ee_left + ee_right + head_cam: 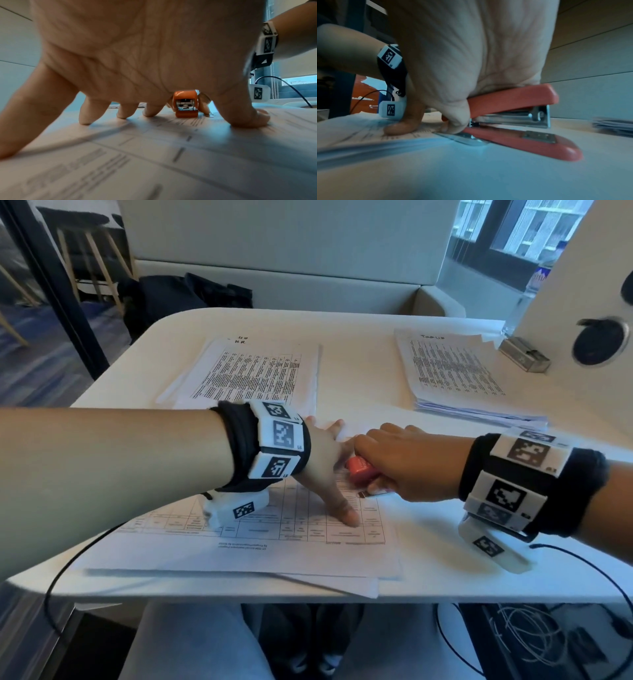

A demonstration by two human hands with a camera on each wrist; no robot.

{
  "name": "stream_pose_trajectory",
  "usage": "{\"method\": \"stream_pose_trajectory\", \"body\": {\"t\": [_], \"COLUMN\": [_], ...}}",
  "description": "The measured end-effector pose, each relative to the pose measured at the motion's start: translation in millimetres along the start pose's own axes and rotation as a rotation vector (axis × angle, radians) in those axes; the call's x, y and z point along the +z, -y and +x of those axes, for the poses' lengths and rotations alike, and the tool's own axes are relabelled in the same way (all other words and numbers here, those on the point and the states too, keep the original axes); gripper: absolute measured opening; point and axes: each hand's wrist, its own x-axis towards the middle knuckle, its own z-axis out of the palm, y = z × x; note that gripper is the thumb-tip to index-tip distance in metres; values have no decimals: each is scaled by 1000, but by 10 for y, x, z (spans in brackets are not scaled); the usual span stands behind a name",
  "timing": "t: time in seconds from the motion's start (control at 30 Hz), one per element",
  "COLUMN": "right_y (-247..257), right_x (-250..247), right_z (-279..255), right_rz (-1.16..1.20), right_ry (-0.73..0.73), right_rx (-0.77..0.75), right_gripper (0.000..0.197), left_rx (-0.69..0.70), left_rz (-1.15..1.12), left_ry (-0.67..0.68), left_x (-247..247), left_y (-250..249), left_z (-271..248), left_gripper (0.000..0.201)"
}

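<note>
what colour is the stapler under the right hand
The stapler is orange-red plastic with bare silver metal between its arms; the right wrist view shows it best.

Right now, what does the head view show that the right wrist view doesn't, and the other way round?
Head only: the small metal box and the round socket on the side panel. Right wrist only: the metal magazine and long base of the stapler. Both: the right hand gripping the stapler, the left hand pressing the printed sheets.
</note>
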Motion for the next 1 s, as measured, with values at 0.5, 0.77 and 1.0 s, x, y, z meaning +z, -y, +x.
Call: {"method": "stream_pose_trajectory", "body": {"t": [0.5,0.77,1.0], "right_y": [-62,-102,-46], "right_x": [-30,-36,-21], "right_z": [67,121,30], "right_rz": [-135,-34,-270], "right_ry": [-218,-41,-331], "right_rx": [-286,-148,-358], "right_gripper": [48,37,22], "left_rx": [7,-4,37], "left_rz": [-55,-52,-29], "left_ry": [33,35,87], "left_x": [14,-13,8], "left_y": [11,-8,21], "left_z": [15,-40,8], "left_gripper": [104,105,96]}}
